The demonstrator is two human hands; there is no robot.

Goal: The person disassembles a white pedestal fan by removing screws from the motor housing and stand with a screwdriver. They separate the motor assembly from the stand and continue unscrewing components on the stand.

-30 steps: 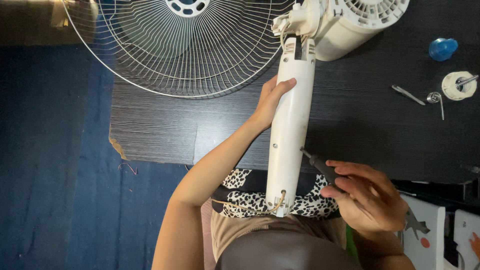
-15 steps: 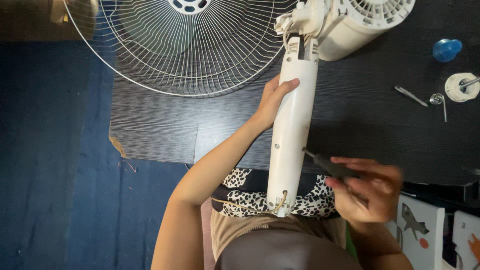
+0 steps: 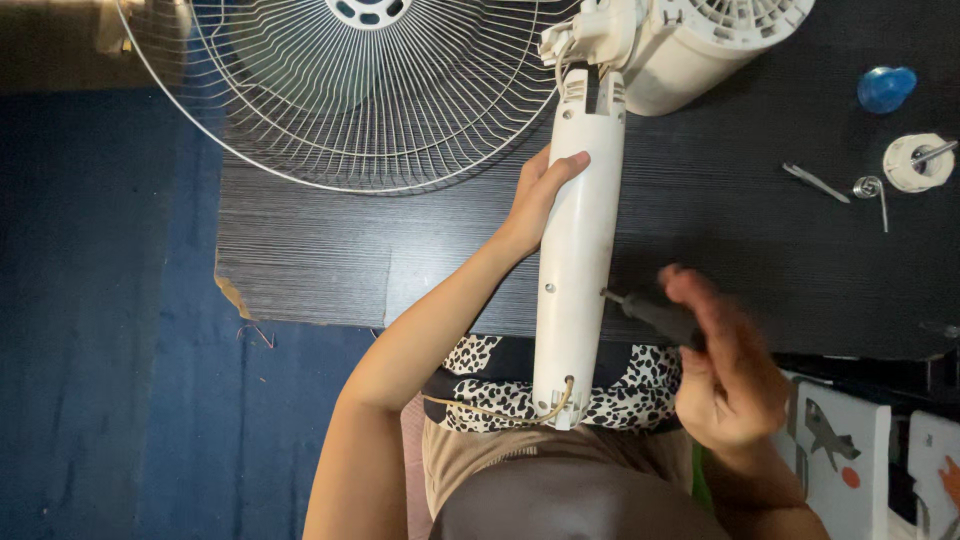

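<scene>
Two hands are at work in the head view, the only view we have. We see the left hand [image 3: 540, 195] clasped round the white fan column [image 3: 580, 250], thumb on top and the other digits wrapped behind. The column lies lengthwise on the dark wood-grain table [image 3: 300, 250], its lower end overhanging the near edge above the lap, with a thin cord [image 3: 500, 412] trailing from that end. The right hand [image 3: 728, 375], motion-blurred, is closed on a dark-handled screwdriver [image 3: 650, 312]; the tip meets the column's right side about midway along. At the far end we note the white motor housing [image 3: 700, 45], and left of it the wire fan guard [image 3: 370, 90]. Well to the right lie a blue cap [image 3: 886, 88], a white round part [image 3: 915, 162] and small metal pieces [image 3: 815, 182].
</scene>
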